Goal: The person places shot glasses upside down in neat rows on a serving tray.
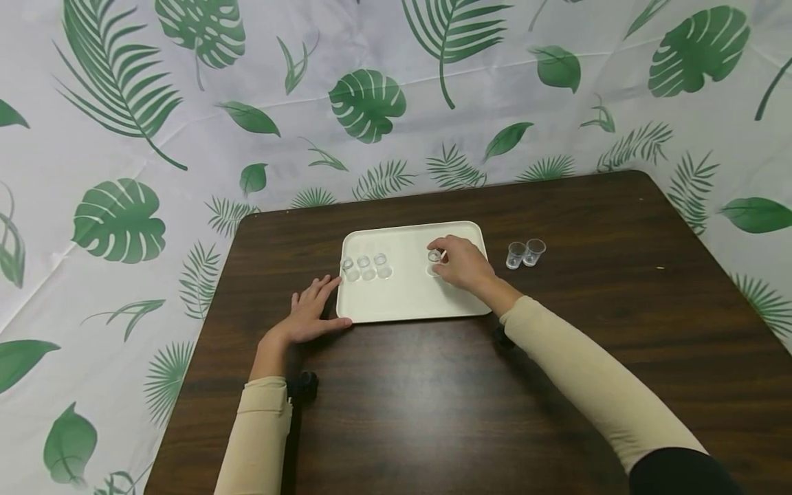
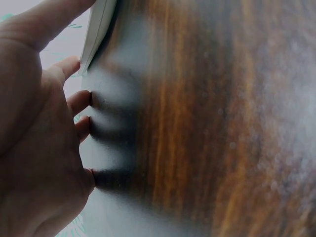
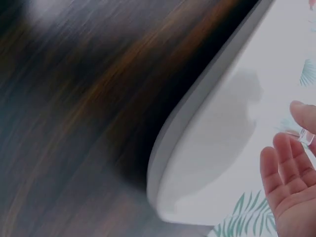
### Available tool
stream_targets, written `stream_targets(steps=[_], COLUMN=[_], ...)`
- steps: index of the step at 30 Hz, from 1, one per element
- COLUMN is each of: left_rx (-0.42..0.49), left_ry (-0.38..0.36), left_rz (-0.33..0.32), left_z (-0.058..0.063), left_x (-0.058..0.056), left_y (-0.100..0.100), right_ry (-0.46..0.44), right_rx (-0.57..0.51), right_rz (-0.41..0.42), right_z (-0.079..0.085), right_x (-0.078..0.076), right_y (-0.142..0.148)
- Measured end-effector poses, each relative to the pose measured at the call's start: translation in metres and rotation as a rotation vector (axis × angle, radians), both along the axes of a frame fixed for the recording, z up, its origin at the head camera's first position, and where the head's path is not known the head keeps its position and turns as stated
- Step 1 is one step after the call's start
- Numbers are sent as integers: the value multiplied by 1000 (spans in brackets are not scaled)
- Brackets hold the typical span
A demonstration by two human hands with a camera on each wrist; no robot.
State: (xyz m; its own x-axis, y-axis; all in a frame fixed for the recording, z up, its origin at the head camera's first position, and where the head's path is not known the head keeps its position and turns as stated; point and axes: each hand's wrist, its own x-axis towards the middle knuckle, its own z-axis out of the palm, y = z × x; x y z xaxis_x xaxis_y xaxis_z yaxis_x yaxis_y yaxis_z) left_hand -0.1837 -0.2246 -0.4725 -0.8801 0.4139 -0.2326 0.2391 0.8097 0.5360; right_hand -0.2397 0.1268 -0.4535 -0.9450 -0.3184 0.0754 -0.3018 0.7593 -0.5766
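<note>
A white tray (image 1: 402,302) lies on the dark wood table. Near its left end, three small clear plastic cups (image 1: 365,267) stand upside down in a row. My right hand (image 1: 465,262) is over the right part of the tray, pinching another clear cup (image 1: 434,256) between thumb and fingers. That cup shows at the fingertips in the right wrist view (image 3: 307,137). My left hand (image 1: 307,315) rests on the table with fingers spread, thumb and fingertips right at the tray's left edge. In the left wrist view, the fingertips press down on the tabletop.
Two more clear cups (image 1: 533,251) stand upright, side by side, on the table right of the tray. A white cloth with green leaves (image 1: 260,117) hangs behind the table (image 1: 396,412). Dark bands circle both wrists.
</note>
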Motion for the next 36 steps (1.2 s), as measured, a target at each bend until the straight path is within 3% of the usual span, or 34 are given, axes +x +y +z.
stream_targets(steps=[8,19,36], left_rx=[-12,-22,-21], left_ry=[-1,-5,10], left_rz=[-2,-2,-5], left_z=[-3,-3,-5], left_x=[0,-1,-2], left_y=[-2,-1,-2], right_ry=[-7,-11,2], right_rx=[-53,-46,-48], right_rz=[-19,-13,-9], right_z=[-5,-8,-11], right_x=[-2,-1,-2], right_y=[-24,-55,-67])
